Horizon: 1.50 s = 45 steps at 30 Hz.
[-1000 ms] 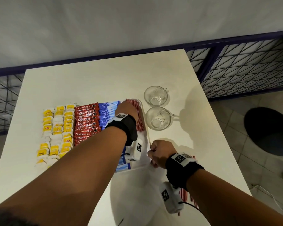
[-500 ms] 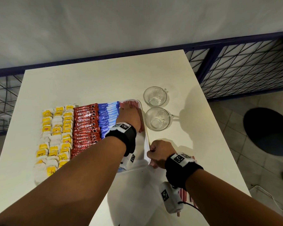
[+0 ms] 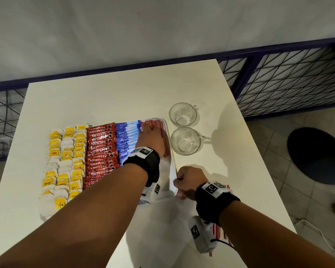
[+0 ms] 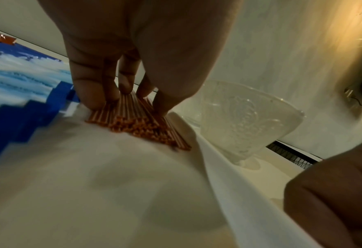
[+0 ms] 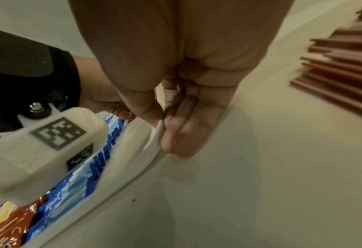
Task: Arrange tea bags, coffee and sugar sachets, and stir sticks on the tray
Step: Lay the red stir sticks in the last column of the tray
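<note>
The left hand point(image 3: 150, 139) now lies flat on the bundle of red stir sticks point(image 3: 159, 125) at the tray's far right corner, fingers straight and spread, their tips point(image 4: 95, 99) pressing the sticks down against the tray floor; a second ago it was raised above the same corner with the sticks showing beyond it, and half a second ago it was settling onto them; so the hand has come down and forward, and the sticks look squared up into a column along the tray's right edge. This reads as the tidying of the last column, the task nearly done on the tray itself.

The right hand point(image 3: 189, 181) pinches the tray point(image 3: 173, 171) at its right rim near the front corner, thumb on the inside and curled fingers point(image 5: 175, 134) outside; it has kept that hold through all three frames, shifting only slightly, and seems to steady the tray while the other hand presses.

Across the tray, from the left edge to the right, stand the yellow tea bags point(image 3: 66, 163), the red coffee sachets point(image 3: 101, 149), the blue sugar sachets point(image 3: 127, 135) and then the sticks; these rows have stayed as they were. A further heap of loose stir sticks point(image 5: 343, 75) lies on the table near its front right edge, behind the right wrist, so more may be due on the tray. Two glass cups point(image 3: 184, 127) stand on the table just beside the tray's right edge, unchanged.
</note>
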### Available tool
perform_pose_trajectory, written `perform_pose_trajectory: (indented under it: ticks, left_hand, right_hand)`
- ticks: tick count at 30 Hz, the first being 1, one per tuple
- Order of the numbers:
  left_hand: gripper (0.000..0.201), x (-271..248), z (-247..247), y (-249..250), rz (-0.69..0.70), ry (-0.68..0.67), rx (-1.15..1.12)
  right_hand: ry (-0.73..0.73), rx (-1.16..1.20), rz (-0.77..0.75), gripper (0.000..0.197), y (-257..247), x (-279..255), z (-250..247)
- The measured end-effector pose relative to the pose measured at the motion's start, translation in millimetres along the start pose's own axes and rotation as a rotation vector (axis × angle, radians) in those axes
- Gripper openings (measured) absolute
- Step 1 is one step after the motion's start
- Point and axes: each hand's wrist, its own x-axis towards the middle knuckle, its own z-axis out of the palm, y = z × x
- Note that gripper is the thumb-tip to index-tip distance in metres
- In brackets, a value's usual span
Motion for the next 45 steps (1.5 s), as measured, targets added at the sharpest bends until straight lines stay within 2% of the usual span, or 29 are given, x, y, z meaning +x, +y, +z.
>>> perform_pose_trajectory:
  ticks: [10,15,17,23,25,27,29,32,35,36,39,42,45]
  left_hand:
    - [0.043,-4.8,0.8,-4.3,0.012,-0.006,-0.091]
    - [0.033,-32.8,-12.9,-21.6,0.06,0.134,-0.245]
    - [0.03,-52.1,-15.9,-28.6,0.097,0.15,-0.311]
    - [0.02,-126.1,-14.4,-21.7,0.247,0.191,-0.453]
    - [0.02,-152.7,-8.1,-15.6,0.29,0.158,-0.457]
    - [0.02,-174.3,3.1,-12.1,0.317,0.089,-0.438]
    - [0.024,-192.3,17.0,-11.1,0.329,0.006,-0.412]
    - [0.029,-213.3,35.6,-7.6,0.33,-0.108,-0.357]
    - [0.031,-228.7,50.5,3.7,0.323,-0.171,-0.319]
    - [0.033,-231.3,54.3,8.5,0.311,-0.19,-0.307]
    - [0.043,-235.1,58.0,29.6,0.283,-0.215,-0.261]
    - [0.053,-228.4,57.7,58.1,0.225,-0.249,-0.222]
    - [0.066,-219.7,62.2,94.4,0.103,-0.227,-0.231]
  right_hand:
    - [0.03,0.059,0.018,0.009,-4.8,-10.0,1.4]
    - [0.063,-0.07,0.009,0.023,-3.2,-13.7,-0.6]
    - [0.118,-0.131,0.005,0.029,-1.6,-16.6,-1.9]
    - [0.413,-0.175,-0.112,0.013,12.0,-56.8,-21.2]
    - [0.513,-0.168,-0.017,0.013,35.2,-78.8,-38.0]
    - [0.554,-0.185,0.107,0.017,66.8,-97.1,-51.3]
    - [0.547,-0.206,0.193,0.018,94.0,-115.5,-54.1]
    - [0.442,-0.246,0.319,0.027,120.4,-132.5,-39.5]
    - [0.351,-0.132,0.368,0.026,130.5,-142.0,-21.8]
    - [0.341,-0.065,0.36,0.022,130.6,-143.1,-18.6]
    - [0.33,0.1,0.29,0.032,136.1,-135.4,-11.7]
    - [0.21,0.364,0.188,0.021,138.3,-125.1,-3.2]
    - [0.166,0.384,0.096,0.022,139.0,-124.1,-5.2]
